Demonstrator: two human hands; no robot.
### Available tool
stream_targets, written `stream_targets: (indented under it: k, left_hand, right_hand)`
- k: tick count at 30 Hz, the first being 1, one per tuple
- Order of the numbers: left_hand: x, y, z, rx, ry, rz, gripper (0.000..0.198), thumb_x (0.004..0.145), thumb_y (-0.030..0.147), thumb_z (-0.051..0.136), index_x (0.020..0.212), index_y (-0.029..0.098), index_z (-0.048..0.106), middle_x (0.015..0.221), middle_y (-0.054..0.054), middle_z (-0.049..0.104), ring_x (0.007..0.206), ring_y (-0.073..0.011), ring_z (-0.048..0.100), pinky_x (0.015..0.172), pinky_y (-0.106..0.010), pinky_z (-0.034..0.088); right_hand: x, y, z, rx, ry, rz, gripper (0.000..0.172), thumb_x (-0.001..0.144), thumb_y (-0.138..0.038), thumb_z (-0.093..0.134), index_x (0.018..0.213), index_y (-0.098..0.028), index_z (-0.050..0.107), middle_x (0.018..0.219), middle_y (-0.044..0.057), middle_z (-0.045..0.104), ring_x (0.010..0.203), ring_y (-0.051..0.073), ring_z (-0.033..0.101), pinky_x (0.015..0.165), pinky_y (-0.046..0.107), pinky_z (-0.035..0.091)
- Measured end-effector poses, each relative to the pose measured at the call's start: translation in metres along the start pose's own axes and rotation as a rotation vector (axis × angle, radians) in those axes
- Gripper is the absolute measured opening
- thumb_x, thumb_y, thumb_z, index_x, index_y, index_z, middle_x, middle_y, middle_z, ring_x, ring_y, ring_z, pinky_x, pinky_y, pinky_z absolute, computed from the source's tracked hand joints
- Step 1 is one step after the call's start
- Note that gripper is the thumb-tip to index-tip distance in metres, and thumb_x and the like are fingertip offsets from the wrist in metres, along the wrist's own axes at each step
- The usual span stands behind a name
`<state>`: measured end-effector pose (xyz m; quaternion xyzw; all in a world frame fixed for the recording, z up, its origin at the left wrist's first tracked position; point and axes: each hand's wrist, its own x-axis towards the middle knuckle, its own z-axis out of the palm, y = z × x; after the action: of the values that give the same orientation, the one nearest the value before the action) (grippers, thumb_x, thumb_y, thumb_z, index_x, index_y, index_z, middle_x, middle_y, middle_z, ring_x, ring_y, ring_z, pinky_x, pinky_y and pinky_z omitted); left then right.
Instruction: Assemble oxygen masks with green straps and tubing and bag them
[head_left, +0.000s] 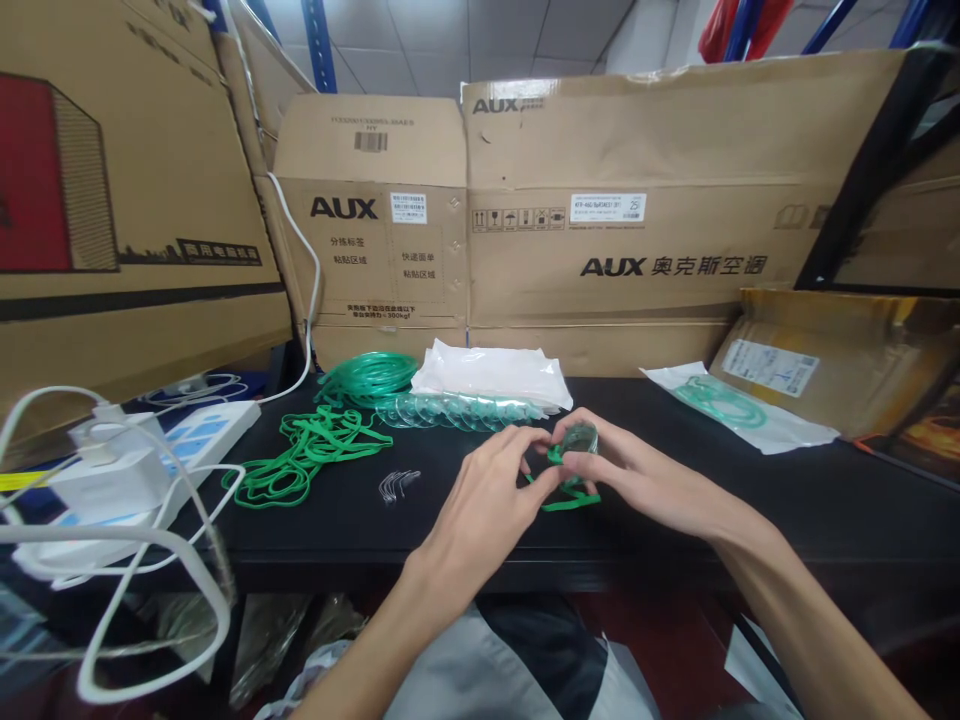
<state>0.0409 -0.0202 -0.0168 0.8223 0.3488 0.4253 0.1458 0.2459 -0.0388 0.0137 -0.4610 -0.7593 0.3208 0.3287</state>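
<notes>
Above the black table, my right hand [634,468] is closed around a clear, green-tinted plastic mask [580,438], much of it covered by the fingers. My left hand [495,475] meets it from the other side, its thumb and fingertips pinching a green elastic strap [571,500] at the mask's edge. An end of this strap dangles below both hands. A row of nested clear masks [457,412] lies just behind. To the left are a heap of loose green straps [315,450] and a small bunch of thin metal strips [398,485].
A coil of green tubing [367,378] and a white plastic package [491,372] sit at the back. On the right, a bagged tube [724,400] leans by a taped carton [840,350]. A power strip [202,440] with looping white cables occupies the left; large cardboard boxes [675,220] wall the rear.
</notes>
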Motion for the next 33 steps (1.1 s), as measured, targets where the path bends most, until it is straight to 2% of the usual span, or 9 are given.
stream_targets:
  k: [4,6,9,12,17,22,25,29,33]
  left_hand:
    - [0.001,-0.004,-0.003,-0.016,0.021,-0.008,0.006,0.096,0.024,0.062,0.098,0.023,0.067,0.093,0.003,0.069,0.079,-0.0136,0.061,0.075,-0.026,0.047]
    - [0.002,-0.005,-0.005,-0.006,0.036,-0.013,0.008,0.097,0.026,0.061,0.093,0.023,0.068,0.091,0.003,0.07,0.077,-0.0132,0.06,0.075,-0.026,0.047]
    - [0.003,-0.005,-0.005,-0.022,0.026,-0.052,0.01,0.094,0.033,0.066,0.095,0.024,0.069,0.088,0.004,0.071,0.076,-0.0136,0.061,0.074,-0.026,0.047]
    - [0.003,-0.004,-0.004,-0.053,0.042,-0.075,0.01,0.093,0.032,0.067,0.099,0.024,0.069,0.09,0.004,0.072,0.074,-0.013,0.061,0.073,-0.026,0.047]
    - [0.004,-0.004,-0.007,-0.097,0.056,-0.005,0.01,0.094,0.026,0.062,0.099,0.024,0.071,0.092,0.003,0.071,0.072,-0.0125,0.059,0.072,-0.024,0.047]
    - [0.008,-0.012,-0.012,-0.245,0.043,-0.214,0.028,0.097,0.044,0.056,0.095,0.022,0.073,0.078,0.002,0.071,0.065,-0.0135,0.063,0.063,-0.023,0.047]
    - [0.008,-0.018,-0.011,-0.198,0.028,-0.309,0.031,0.094,0.049,0.059,0.088,0.021,0.073,0.072,0.002,0.071,0.059,-0.0131,0.063,0.059,-0.023,0.045]
    - [0.008,-0.022,-0.008,-0.206,0.031,-0.314,0.022,0.088,0.043,0.068,0.089,0.021,0.069,0.073,0.003,0.07,0.056,-0.0121,0.063,0.057,-0.023,0.046]
    - [0.009,-0.023,-0.01,-0.344,-0.039,-0.268,0.027,0.093,0.046,0.062,0.099,0.021,0.073,0.078,0.001,0.073,0.065,-0.0147,0.069,0.062,-0.024,0.052]
  right_hand:
    - [0.002,-0.001,0.003,0.002,0.034,-0.008,0.032,0.097,-0.053,0.054,0.114,-0.027,0.056,0.097,0.001,0.063,0.078,0.019,0.062,0.08,0.037,0.05]
    - [0.002,0.0,0.003,0.01,0.042,-0.001,0.035,0.097,-0.055,0.054,0.117,-0.027,0.055,0.101,0.001,0.065,0.081,0.02,0.064,0.082,0.038,0.05]
    - [0.003,0.0,0.004,0.061,0.025,-0.001,0.037,0.098,-0.056,0.052,0.122,-0.028,0.054,0.107,0.003,0.067,0.088,0.022,0.068,0.088,0.04,0.05]
    - [0.002,-0.002,0.006,0.092,0.001,-0.001,0.037,0.099,-0.056,0.052,0.124,-0.03,0.054,0.108,0.003,0.068,0.093,0.024,0.069,0.091,0.042,0.05]
    - [0.001,-0.005,0.007,0.122,-0.035,0.027,0.037,0.098,-0.056,0.053,0.126,-0.03,0.054,0.111,0.004,0.068,0.094,0.025,0.07,0.092,0.045,0.051]
    - [0.003,0.002,0.007,0.322,-0.066,0.041,0.038,0.097,-0.046,0.058,0.131,-0.029,0.055,0.113,0.006,0.067,0.099,0.026,0.068,0.086,0.045,0.055]
    - [0.004,0.002,0.01,0.449,-0.136,0.004,0.039,0.096,-0.042,0.06,0.131,-0.028,0.054,0.11,0.006,0.065,0.099,0.026,0.067,0.082,0.044,0.058]
    - [0.002,-0.006,0.014,0.451,-0.177,-0.003,0.037,0.097,-0.044,0.06,0.128,-0.026,0.056,0.108,0.006,0.065,0.099,0.025,0.067,0.084,0.043,0.058]
    - [0.002,-0.01,0.014,0.393,-0.117,0.0,0.033,0.098,-0.047,0.058,0.123,-0.026,0.056,0.104,0.004,0.068,0.097,0.023,0.067,0.086,0.042,0.057]
